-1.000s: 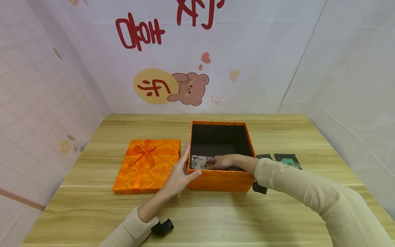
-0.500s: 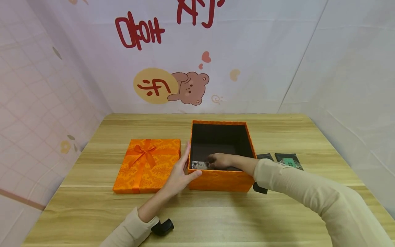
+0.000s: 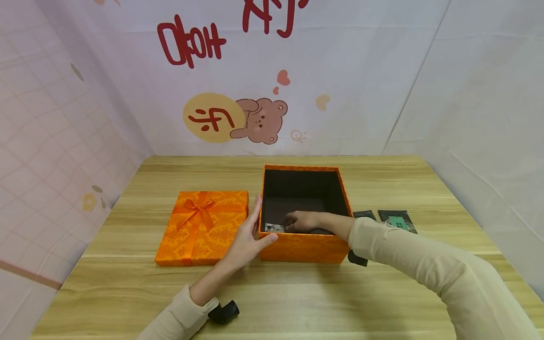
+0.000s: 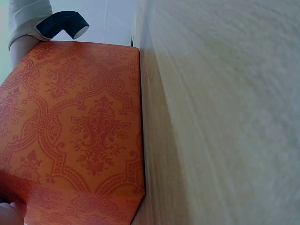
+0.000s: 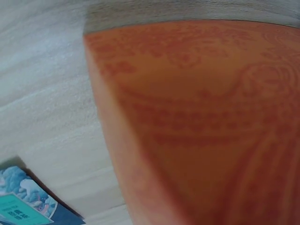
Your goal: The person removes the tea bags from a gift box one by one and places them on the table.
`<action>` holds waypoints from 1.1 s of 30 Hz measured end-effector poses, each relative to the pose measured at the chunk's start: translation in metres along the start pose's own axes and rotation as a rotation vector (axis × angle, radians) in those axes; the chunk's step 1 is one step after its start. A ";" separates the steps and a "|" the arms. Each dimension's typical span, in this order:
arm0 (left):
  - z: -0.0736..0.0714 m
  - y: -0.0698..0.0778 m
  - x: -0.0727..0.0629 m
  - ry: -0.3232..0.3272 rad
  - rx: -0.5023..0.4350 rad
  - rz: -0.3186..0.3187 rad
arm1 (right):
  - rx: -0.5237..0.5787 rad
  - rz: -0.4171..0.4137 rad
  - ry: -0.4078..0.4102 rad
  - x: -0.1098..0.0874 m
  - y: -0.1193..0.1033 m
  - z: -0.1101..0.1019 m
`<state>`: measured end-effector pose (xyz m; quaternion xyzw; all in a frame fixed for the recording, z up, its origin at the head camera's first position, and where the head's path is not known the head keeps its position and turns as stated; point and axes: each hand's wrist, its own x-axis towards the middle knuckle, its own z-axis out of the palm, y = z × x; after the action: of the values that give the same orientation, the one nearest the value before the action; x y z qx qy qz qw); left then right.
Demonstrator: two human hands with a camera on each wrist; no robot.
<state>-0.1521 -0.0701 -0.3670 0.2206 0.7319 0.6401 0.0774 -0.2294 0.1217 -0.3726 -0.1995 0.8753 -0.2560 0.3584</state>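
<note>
An open orange patterned box (image 3: pixel 301 249) with a dark inside stands at the middle of the table. My left hand (image 3: pixel 250 240) lies at its near left corner, fingers straight along the left wall and thumb on the front rim. Only my thumb (image 4: pixel 12 213) shows in the left wrist view, beside the orange wall. Down inside the box, my right hand (image 3: pixel 307 221) has its fingers curled at the right end of a flat printed packet (image 3: pixel 274 228). The front wall hides part of that packet and the fingertips. The right wrist view shows only the box's outside.
Left of the box lies its orange lid (image 3: pixel 214 243) with a ribbon bow. Two dark flat packets lie right of the box, one with a green label (image 3: pixel 398 223), the other (image 3: pixel 364 215) partly behind my sleeve. A patterned backdrop (image 3: pixel 340 56) stands behind the table.
The packet inside the box has gone lower and nearer the front wall, so less of it shows. My right hand has shifted only slightly with it; my left hand stays in place.
</note>
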 end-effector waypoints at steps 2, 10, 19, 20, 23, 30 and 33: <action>0.000 0.000 0.000 0.001 -0.001 -0.001 | -0.004 0.000 0.005 0.000 0.000 0.000; -0.001 -0.029 0.006 0.008 -0.013 0.054 | 0.019 -0.011 0.062 0.001 0.001 -0.001; 0.000 -0.034 0.006 0.003 -0.041 0.085 | -0.015 -0.036 0.147 0.000 0.000 -0.002; 0.000 -0.034 0.006 0.002 -0.040 0.084 | -0.020 -0.054 0.146 0.000 0.000 -0.002; 0.000 -0.034 0.006 -0.002 -0.038 0.084 | -0.024 -0.102 0.137 0.000 0.001 -0.002; -0.001 -0.032 0.007 -0.001 -0.040 0.088 | 0.011 -0.185 0.053 0.000 0.000 -0.003; -0.001 -0.031 0.007 0.003 -0.033 0.078 | 0.007 -0.200 0.051 -0.001 0.000 -0.004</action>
<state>-0.1652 -0.0703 -0.3959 0.2468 0.7120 0.6551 0.0549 -0.2311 0.1231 -0.3695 -0.2780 0.8589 -0.2988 0.3093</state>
